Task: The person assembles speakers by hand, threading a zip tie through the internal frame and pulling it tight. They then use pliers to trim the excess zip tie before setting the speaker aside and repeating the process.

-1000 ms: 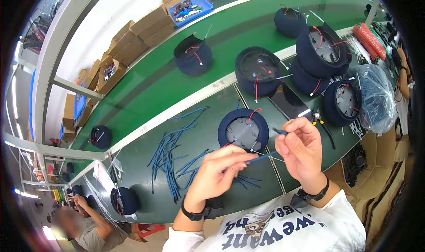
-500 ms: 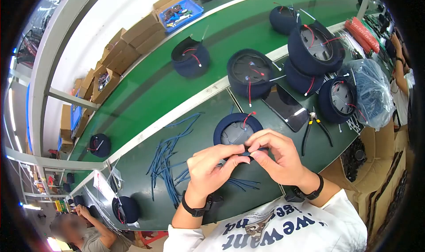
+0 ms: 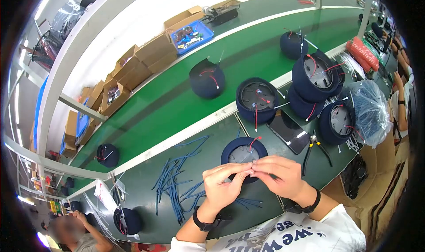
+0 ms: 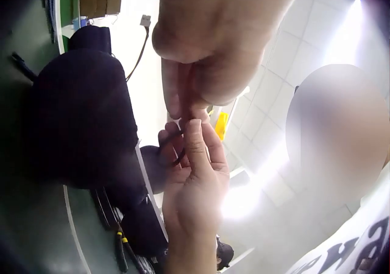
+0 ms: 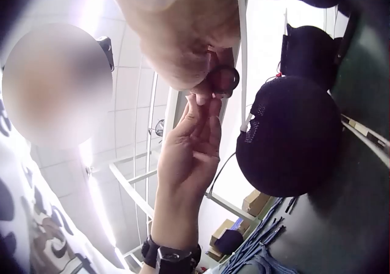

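Both hands meet fingertip to fingertip above the near edge of a dark navy padded cap (image 3: 243,153) with a grey plastic inside and a red wire. My left hand (image 3: 225,183) pinches a dark blue cord between thumb and fingers. From the other side my right hand (image 3: 282,176) pinches the same piece, and a small loop of cord (image 5: 224,79) curves out beside its fingers in the right wrist view. Fingers hide most of the cord. A loose bunch of blue cords (image 3: 175,181) lies on the bench left of the hands.
Wire cutters (image 3: 315,151) and a black phone (image 3: 288,132) lie right of the cap. Behind stand more navy caps (image 3: 257,102), some stacked, and a plastic bag (image 3: 369,112). A green belt (image 3: 164,115) runs beyond. Another person sits at lower left.
The hands were apart with the cord stretched between them; they have since come together, and the cord is now mostly hidden in the fingertips. The head view has shifted slightly.
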The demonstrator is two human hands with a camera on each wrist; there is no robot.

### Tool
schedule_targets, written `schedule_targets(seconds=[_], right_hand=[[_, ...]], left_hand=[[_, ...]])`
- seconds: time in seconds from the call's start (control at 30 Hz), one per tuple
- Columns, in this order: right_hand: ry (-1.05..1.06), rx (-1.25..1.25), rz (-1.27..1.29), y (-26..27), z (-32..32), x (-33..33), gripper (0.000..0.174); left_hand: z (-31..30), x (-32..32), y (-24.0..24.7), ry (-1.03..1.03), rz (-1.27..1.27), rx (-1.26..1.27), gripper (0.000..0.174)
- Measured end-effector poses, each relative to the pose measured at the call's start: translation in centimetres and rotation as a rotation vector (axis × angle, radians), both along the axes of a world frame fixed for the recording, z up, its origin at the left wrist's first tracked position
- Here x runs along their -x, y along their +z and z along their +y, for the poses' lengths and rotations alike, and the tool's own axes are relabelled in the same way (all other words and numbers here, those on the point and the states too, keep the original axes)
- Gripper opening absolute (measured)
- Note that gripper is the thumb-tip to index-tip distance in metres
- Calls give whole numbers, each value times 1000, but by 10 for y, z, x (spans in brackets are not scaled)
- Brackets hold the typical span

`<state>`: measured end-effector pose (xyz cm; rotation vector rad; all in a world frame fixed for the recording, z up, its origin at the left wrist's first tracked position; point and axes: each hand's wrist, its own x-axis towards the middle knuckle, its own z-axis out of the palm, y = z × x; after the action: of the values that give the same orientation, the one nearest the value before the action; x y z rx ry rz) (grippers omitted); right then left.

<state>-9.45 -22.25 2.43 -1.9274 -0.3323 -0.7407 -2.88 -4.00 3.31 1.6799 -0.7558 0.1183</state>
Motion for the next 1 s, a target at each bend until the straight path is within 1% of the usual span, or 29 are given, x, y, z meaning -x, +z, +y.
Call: schedule_targets(seconds=[0.07, 0.1, 0.2, 0.27, 0.3, 0.33, 0.4, 0.47, 0.5, 0.6, 0.7, 0.73, 0.77, 0.8, 0.87, 0.9, 1.0], right_hand=[[-16, 8, -37, -8, 0, -1, 22], [-26, 8, -36, -10, -1, -2, 21], [-40, -78, 149, 1, -10, -1, 19], [21, -219, 282, 0, -16, -2, 14], [59, -274, 336, 0, -14, -2, 13], [96, -329, 386, 1, -13, -2, 13], [121, -219, 418, 8, -13, -3, 12], [125, -120, 429, 13, -12, -1, 11], [136, -92, 485, 14, -12, 0, 9], [198, 39, 576, 18, -16, 5, 8], [183, 97, 598, 22, -19, 9, 8], [170, 148, 559, 19, -16, 10, 7], [153, 198, 518, 16, -14, 11, 7], [132, 249, 476, 14, -12, 11, 7], [107, 282, 576, 21, -8, 15, 7], [96, 299, 630, 24, -7, 17, 7], [76, 319, 708, 24, -5, 18, 8]], left_hand=[[-1, 2, -1, 19, 15, -11, 13], [4, 4, 3, -36, 119, -77, 23], [30, -34, 22, -127, -163, -355, 61], [54, -55, 29, -243, -15, -495, 102], [63, -67, 10, -356, 37, -591, 123], [63, -70, -3, -438, 84, -598, 126], [61, -56, -7, -499, 297, -424, 129], [76, -60, -9, -598, 296, -493, 131], [81, -62, -11, -648, 291, -522, 131], [83, -58, -24, -589, 196, -551, 134], [51, -40, -47, -479, 183, -433, 120], [42, -37, -52, -441, 176, -398, 116], [37, -39, -54, -429, 163, -386, 105], [34, -37, -58, -386, 79, -358, 102], [28, -32, -66, -310, -89, -295, 98], [26, -26, -66, -249, -99, -253, 92], [28, -21, -74, -144, -283, -277, 91]])
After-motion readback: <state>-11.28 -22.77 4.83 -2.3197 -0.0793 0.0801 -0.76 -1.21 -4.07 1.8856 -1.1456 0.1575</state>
